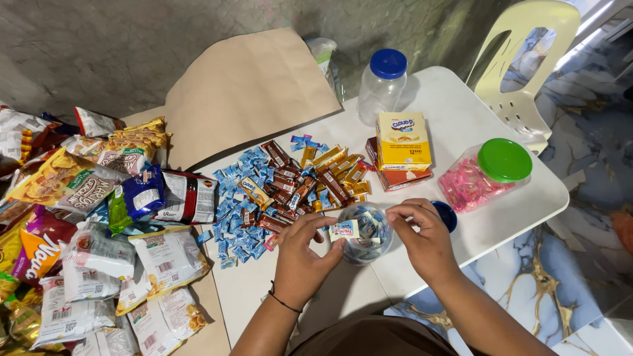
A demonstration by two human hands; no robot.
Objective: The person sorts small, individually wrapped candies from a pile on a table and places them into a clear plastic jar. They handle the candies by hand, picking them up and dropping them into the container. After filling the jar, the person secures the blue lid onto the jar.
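From the head camera, looking down: the left hand (pixel 300 254) is pinched shut on a small white-and-blue candy (pixel 344 229), thumb and fingers closed on its left end, holding it right over the mouth of an open clear jar (pixel 366 234). The right hand (pixel 425 237) has its fingers curled along the jar's right rim, steadying it; how tightly it grips I cannot tell. The jar stands near the front edge of the white desk (pixel 475 224) and already holds a heap of blue-wrapped sweets. Its blue lid (pixel 448 214) lies just behind the right hand (partly hidden by the knuckles).

Left of the jar, a pile of loose candies (pixel 264 198) spreads across the desk, blue wrappers to the left and brown and gold bars to the right. Beyond it sit a yellow box (pixel 403 140) stacked on an orange box (pixel 402 177), a clear jar with a blue cap (pixel 382 86), and a jar with a green lid (pixel 484 173) full of pink sweets. Snack bags (pixel 99 217) crowd the left side. A cream plastic chair (pixel 527 59) stands behind the desk.
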